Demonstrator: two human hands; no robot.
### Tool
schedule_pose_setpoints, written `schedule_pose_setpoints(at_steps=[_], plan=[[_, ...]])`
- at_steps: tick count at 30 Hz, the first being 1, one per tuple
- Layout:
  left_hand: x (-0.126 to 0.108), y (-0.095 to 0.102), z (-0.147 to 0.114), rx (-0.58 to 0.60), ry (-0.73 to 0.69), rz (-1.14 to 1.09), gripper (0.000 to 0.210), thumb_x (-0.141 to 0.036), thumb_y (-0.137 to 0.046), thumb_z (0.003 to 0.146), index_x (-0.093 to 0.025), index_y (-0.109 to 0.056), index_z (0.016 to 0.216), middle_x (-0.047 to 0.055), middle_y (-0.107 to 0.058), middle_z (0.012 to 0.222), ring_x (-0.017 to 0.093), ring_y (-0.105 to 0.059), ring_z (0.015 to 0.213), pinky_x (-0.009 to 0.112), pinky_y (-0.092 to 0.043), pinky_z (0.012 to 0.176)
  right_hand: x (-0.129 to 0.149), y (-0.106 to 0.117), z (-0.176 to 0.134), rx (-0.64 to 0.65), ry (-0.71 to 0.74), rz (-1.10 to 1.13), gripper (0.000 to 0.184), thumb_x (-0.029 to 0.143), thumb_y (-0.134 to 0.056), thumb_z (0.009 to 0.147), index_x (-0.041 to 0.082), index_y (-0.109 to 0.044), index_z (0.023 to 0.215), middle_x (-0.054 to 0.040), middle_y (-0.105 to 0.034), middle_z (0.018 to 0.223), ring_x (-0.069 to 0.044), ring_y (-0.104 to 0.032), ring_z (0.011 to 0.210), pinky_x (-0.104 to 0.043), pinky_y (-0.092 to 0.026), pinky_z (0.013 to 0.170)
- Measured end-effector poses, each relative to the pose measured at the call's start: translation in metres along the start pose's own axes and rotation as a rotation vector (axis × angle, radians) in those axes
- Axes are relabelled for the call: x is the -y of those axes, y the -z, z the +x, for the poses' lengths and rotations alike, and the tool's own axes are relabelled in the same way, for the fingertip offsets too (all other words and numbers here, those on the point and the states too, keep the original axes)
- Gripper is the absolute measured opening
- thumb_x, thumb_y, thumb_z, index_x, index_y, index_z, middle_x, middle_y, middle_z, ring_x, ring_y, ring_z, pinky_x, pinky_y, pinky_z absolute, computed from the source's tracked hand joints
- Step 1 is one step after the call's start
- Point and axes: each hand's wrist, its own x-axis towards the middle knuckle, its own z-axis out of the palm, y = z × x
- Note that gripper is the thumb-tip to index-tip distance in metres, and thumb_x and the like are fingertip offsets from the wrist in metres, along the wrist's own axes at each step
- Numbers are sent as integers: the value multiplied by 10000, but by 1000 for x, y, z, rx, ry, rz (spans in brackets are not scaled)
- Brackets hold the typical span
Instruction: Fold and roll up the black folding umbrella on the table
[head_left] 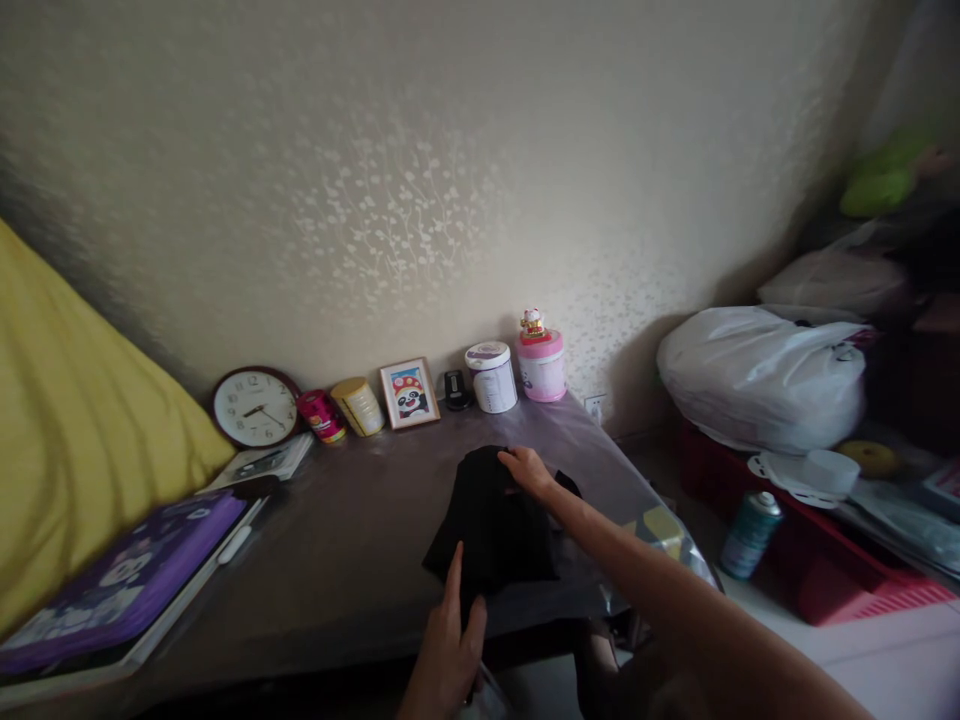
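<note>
A black piece of folded cloth (487, 525), perhaps a garment, lies on the table near its front edge. My right hand (529, 472) reaches across from the right, its fingers closed on the cloth's far edge. Close to the near edge is my left hand (454, 635), with its index finger stretched forward over the fabric and its thumb held apart. The lower fingers of that hand are partly hidden. A small black flap sticks out beyond my right wrist.
Along the wall stand a clock (256, 407), a panda picture frame (409, 394), a white tub (492, 378) and a pink tub (541, 368). A purple case (142, 575) lies at left. Right of the table (352, 540) are a spray can (751, 536) and a red crate (832, 575).
</note>
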Motion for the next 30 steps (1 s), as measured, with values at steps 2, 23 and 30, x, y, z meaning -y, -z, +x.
schedule_pose_setpoints(at_steps=[2,23,30], plan=[[-2,0,-1,43,44,-24,706,-424,-344,881,-213,9,1454,148,-613,1193,91,-545,397,257,-464,477,4,-5,0,23,-21,30,128,234,-481,844,148,-569,807,10,-571,622,-107,-575,501,-188,-485,417],[6,0,4,-77,27,-14,701,-373,-474,844,-147,-168,1433,145,-609,1208,223,-641,990,333,-458,890,-23,-2,-27,124,509,-279,251,7,-535,640,174,-619,807,-20,-639,869,-140,-584,822,-280,-468,800],[1,1,2,-72,62,-31,719,-399,-485,838,-160,-165,1436,149,-618,1192,210,-683,843,322,-499,799,-38,-2,-40,279,401,-189,250,45,-529,693,171,-612,892,5,-607,791,-118,-575,712,-235,-487,651]])
